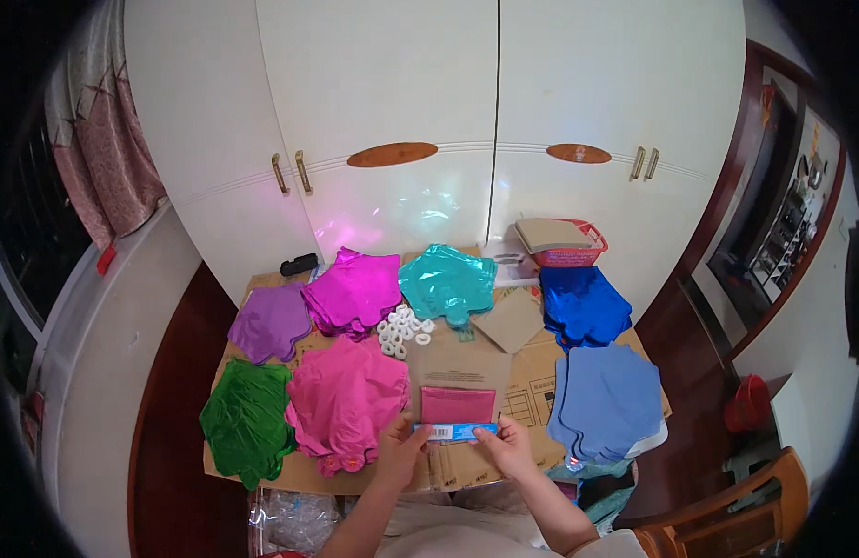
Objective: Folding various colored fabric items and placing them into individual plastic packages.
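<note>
Two hands on one flat pink foil packet [457, 406]: my left hand [400, 445] pinches the blue header strip [455, 431] at its left end, my right hand [506, 444] at its right end, both clamped on it. Packet lies on the cardboard surface [532, 395] just ahead of my fingers. Risk: foil is slick, so an uneven pull may tear the strip crooked or skid it into the pink balloon stack [347, 400] just left of my left hand.
</note>
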`<action>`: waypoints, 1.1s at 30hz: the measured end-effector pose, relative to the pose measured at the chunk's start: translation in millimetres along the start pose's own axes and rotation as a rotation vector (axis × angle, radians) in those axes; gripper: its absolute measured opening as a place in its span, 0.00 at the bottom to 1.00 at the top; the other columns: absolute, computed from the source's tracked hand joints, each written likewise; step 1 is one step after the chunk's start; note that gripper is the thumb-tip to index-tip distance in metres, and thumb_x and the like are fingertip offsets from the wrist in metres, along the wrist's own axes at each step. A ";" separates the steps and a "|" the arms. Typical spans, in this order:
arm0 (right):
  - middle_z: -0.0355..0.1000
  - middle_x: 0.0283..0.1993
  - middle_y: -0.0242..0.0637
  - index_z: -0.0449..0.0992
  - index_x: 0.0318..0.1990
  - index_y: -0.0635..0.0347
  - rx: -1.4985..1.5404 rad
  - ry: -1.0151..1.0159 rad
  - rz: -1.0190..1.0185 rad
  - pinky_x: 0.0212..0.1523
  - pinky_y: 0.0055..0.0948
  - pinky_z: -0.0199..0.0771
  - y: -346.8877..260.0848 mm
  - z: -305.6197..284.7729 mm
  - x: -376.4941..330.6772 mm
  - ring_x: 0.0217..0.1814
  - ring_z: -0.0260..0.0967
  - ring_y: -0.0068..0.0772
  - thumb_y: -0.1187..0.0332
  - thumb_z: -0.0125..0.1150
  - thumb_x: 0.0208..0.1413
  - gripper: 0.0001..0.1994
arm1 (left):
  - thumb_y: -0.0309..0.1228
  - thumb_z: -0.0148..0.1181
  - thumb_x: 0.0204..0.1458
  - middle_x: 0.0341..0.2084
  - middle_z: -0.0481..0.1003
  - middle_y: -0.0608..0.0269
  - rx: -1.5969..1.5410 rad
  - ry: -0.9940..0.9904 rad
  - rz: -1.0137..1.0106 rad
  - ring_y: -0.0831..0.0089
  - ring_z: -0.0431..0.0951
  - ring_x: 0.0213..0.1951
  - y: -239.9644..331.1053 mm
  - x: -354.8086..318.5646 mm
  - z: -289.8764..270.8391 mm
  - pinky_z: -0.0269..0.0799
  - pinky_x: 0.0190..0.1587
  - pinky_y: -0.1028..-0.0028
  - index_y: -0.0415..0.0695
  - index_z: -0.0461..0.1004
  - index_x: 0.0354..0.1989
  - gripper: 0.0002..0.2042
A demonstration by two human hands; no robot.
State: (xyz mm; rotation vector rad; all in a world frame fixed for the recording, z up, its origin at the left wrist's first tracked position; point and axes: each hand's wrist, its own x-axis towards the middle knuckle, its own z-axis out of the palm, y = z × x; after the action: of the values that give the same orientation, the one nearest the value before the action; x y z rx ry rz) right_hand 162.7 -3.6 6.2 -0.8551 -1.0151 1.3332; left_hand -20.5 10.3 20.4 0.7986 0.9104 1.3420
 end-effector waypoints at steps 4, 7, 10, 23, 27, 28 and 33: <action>0.75 0.36 0.35 0.73 0.41 0.66 0.006 -0.010 0.028 0.39 0.24 0.74 -4.8 0.7 -0.1 0.35 0.72 0.22 0.76 0.58 0.55 0.07 | 0.23 0.59 0.51 0.28 0.78 0.68 0.007 -0.053 0.057 0.81 0.76 0.28 -9.1 3.5 -13.6 0.68 0.28 0.81 0.44 0.75 0.34 0.03; 0.75 0.36 0.36 0.73 0.41 0.66 -0.010 -0.039 0.024 0.39 0.24 0.74 5.8 -3.9 0.0 0.35 0.72 0.22 0.76 0.58 0.55 0.07 | 0.23 0.58 0.52 0.29 0.77 0.69 0.019 -0.022 0.090 0.81 0.76 0.28 -15.6 4.4 -15.2 0.70 0.29 0.80 0.44 0.74 0.36 0.05; 0.75 0.36 0.36 0.74 0.41 0.66 0.081 -0.020 0.001 0.38 0.24 0.75 0.6 5.9 0.5 0.35 0.72 0.22 0.76 0.57 0.55 0.07 | 0.23 0.57 0.52 0.28 0.77 0.69 -0.138 0.028 0.103 0.81 0.75 0.28 -19.2 2.4 -9.2 0.70 0.27 0.80 0.44 0.74 0.37 0.05; 0.75 0.36 0.31 0.74 0.41 0.64 0.076 0.009 0.006 0.37 0.18 0.72 -2.0 9.3 4.1 0.34 0.71 0.16 0.77 0.58 0.54 0.07 | 0.27 0.58 0.54 0.20 0.74 0.68 0.010 0.060 0.019 0.83 0.70 0.20 -5.7 -0.4 -2.7 0.64 0.24 0.82 0.40 0.75 0.31 0.04; 0.75 0.36 0.31 0.74 0.41 0.63 0.098 0.022 -0.004 0.36 0.18 0.71 -0.1 9.5 5.4 0.34 0.70 0.15 0.77 0.59 0.54 0.07 | 0.26 0.58 0.54 0.19 0.73 0.67 -0.035 0.093 0.062 0.83 0.69 0.19 -9.3 -1.1 2.0 0.64 0.23 0.81 0.39 0.74 0.30 0.04; 0.75 0.36 0.31 0.74 0.41 0.63 0.099 0.031 -0.011 0.36 0.18 0.71 0.2 9.9 5.7 0.35 0.70 0.14 0.77 0.58 0.54 0.07 | 0.26 0.58 0.53 0.19 0.73 0.66 -0.042 0.102 0.068 0.82 0.69 0.19 -8.2 -2.0 4.1 0.64 0.22 0.81 0.39 0.74 0.30 0.04; 0.73 0.34 0.27 0.73 0.40 0.62 0.066 0.124 -0.059 0.36 0.17 0.68 3.2 17.1 4.7 0.34 0.67 0.14 0.77 0.58 0.55 0.06 | 0.25 0.58 0.53 0.19 0.74 0.65 -0.106 0.103 0.034 0.82 0.70 0.19 -5.4 -3.8 10.4 0.65 0.22 0.81 0.40 0.73 0.29 0.03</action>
State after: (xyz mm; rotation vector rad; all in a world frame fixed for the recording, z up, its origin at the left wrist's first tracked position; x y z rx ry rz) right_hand 145.4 0.2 9.7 -0.8416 -0.8886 1.2419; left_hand -8.8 6.4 20.6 0.6712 0.9019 1.4600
